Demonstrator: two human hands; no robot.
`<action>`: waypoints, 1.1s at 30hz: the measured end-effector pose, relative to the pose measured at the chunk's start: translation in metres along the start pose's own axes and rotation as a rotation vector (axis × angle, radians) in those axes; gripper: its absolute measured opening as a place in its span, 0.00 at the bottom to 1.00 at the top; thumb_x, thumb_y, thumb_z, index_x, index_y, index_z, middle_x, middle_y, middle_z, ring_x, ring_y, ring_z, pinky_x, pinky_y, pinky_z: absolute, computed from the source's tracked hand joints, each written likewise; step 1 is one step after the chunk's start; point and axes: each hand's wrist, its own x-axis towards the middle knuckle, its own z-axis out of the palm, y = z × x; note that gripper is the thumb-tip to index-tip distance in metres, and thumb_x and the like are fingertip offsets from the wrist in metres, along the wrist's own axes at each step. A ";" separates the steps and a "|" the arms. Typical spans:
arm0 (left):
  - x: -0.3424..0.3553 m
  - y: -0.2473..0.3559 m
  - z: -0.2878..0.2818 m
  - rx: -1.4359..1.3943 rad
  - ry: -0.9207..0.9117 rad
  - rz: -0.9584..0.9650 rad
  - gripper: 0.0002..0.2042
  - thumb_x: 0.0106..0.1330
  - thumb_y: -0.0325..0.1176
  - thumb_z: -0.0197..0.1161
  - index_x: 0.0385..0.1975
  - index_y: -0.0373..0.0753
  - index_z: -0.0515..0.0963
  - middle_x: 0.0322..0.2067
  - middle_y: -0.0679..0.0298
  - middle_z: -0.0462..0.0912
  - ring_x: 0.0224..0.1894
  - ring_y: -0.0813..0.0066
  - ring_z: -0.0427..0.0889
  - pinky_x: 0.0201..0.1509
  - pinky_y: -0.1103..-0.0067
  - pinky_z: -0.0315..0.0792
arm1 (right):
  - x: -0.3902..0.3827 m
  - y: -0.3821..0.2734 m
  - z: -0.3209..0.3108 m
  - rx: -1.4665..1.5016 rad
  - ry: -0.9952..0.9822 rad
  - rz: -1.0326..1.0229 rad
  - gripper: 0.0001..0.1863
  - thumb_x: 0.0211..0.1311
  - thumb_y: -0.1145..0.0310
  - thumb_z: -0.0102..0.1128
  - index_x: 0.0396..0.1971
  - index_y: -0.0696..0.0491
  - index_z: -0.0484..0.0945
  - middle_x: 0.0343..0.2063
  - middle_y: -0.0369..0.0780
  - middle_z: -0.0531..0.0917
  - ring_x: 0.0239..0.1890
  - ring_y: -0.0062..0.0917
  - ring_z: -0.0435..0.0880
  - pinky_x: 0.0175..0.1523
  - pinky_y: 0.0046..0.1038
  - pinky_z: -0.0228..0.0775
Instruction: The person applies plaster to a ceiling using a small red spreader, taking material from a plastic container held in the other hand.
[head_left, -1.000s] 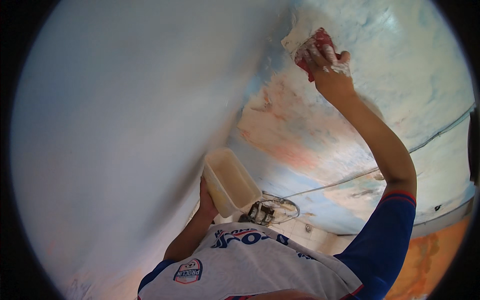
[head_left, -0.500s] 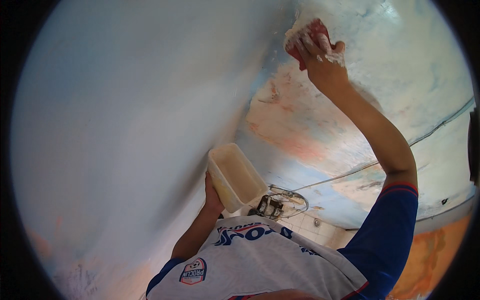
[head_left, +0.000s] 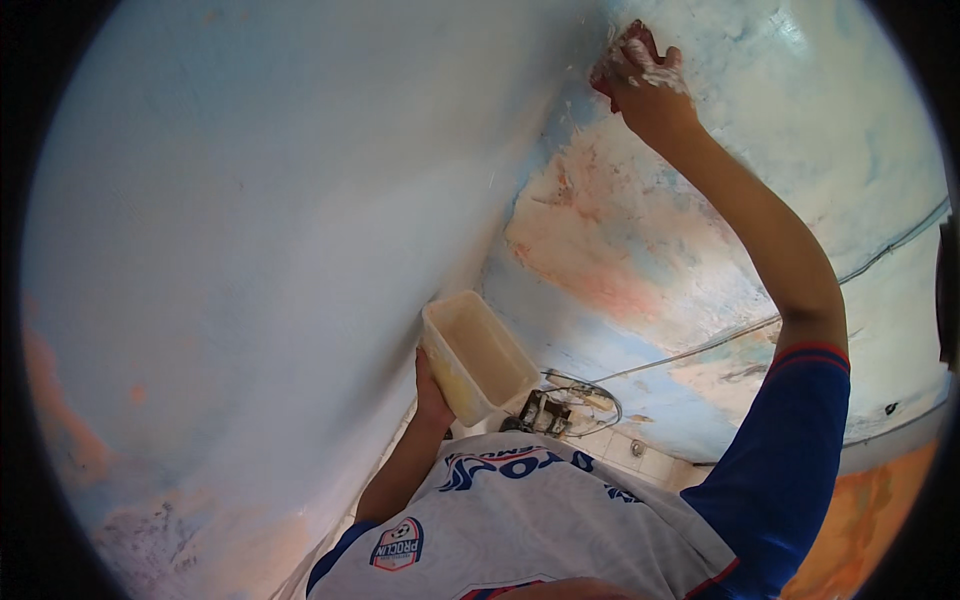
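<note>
My right hand [head_left: 655,88], smeared with white paste, reaches high up on the patchy wall near the corner. Its fingers are closed on a red putty spreader [head_left: 606,84], which is pressed to the wall and partly covered by the hand. Low down in the middle, my left hand [head_left: 432,392] grips the side of an off-white rectangular plastic tub [head_left: 458,372]. The tub is tilted, its mouth turned up toward me. Pale residue coats its inner walls.
A smooth bluish wall [head_left: 250,230] fills the left side and meets the patchy wall [head_left: 610,220] at a corner. A cable [head_left: 690,350] runs across the patchy wall. Dark equipment with a coiled wire [head_left: 545,410] sits below on the tiled floor [head_left: 612,450].
My right hand and the red spreader have moved a little higher up the wall, and the hand has turned slightly. The tub stays in my left hand, almost unmoved.
</note>
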 end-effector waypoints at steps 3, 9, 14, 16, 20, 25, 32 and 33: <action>0.002 0.003 -0.002 -0.026 -0.007 -0.034 0.36 0.76 0.67 0.38 0.74 0.47 0.60 0.69 0.59 0.70 0.69 0.58 0.71 0.72 0.59 0.68 | -0.006 -0.005 0.005 -0.114 -0.124 -0.036 0.17 0.57 0.61 0.68 0.48 0.45 0.87 0.59 0.34 0.79 0.66 0.32 0.67 0.51 0.54 0.66; 0.004 -0.004 -0.001 0.046 0.070 0.022 0.36 0.76 0.67 0.39 0.74 0.49 0.62 0.69 0.60 0.70 0.69 0.58 0.71 0.71 0.59 0.68 | -0.019 0.000 0.014 0.009 0.169 0.049 0.16 0.57 0.63 0.66 0.46 0.42 0.87 0.51 0.34 0.83 0.66 0.32 0.66 0.52 0.51 0.68; 0.002 0.003 0.001 0.080 0.069 -0.026 0.35 0.76 0.66 0.39 0.73 0.49 0.62 0.69 0.61 0.70 0.69 0.57 0.71 0.71 0.59 0.69 | -0.006 0.001 0.031 -0.065 0.238 -0.019 0.19 0.57 0.58 0.62 0.47 0.48 0.83 0.57 0.45 0.77 0.58 0.40 0.71 0.42 0.56 0.73; 0.008 0.003 -0.001 0.092 0.098 -0.021 0.35 0.76 0.66 0.39 0.74 0.49 0.61 0.69 0.61 0.69 0.69 0.57 0.71 0.71 0.59 0.69 | -0.026 -0.008 0.049 -0.149 0.344 0.043 0.18 0.55 0.61 0.66 0.47 0.42 0.85 0.56 0.38 0.79 0.62 0.32 0.69 0.47 0.51 0.71; 0.013 0.007 -0.006 0.034 0.061 -0.030 0.36 0.75 0.67 0.40 0.74 0.49 0.60 0.70 0.61 0.69 0.69 0.56 0.70 0.72 0.59 0.68 | -0.063 -0.030 0.051 -0.021 0.114 0.045 0.28 0.54 0.61 0.71 0.59 0.41 0.81 0.63 0.34 0.74 0.64 0.30 0.70 0.48 0.45 0.70; 0.019 0.005 0.007 0.084 -0.002 -0.067 0.37 0.74 0.68 0.41 0.74 0.49 0.61 0.69 0.60 0.69 0.68 0.57 0.71 0.71 0.59 0.69 | -0.013 -0.016 0.022 0.030 0.494 0.195 0.17 0.52 0.60 0.71 0.45 0.38 0.87 0.57 0.31 0.77 0.60 0.28 0.71 0.50 0.44 0.71; 0.030 0.000 0.002 0.086 -0.010 -0.100 0.37 0.74 0.69 0.40 0.74 0.48 0.61 0.68 0.59 0.71 0.67 0.56 0.73 0.70 0.58 0.70 | -0.066 -0.033 0.061 -0.050 0.022 0.026 0.23 0.55 0.65 0.69 0.53 0.46 0.82 0.67 0.32 0.71 0.62 0.31 0.72 0.48 0.47 0.72; 0.022 -0.001 0.002 0.095 0.030 -0.104 0.37 0.75 0.69 0.39 0.74 0.48 0.61 0.68 0.59 0.71 0.68 0.56 0.72 0.70 0.58 0.70 | -0.075 -0.042 0.055 -0.049 -0.127 0.013 0.24 0.54 0.65 0.69 0.54 0.46 0.82 0.67 0.32 0.71 0.62 0.32 0.72 0.48 0.47 0.72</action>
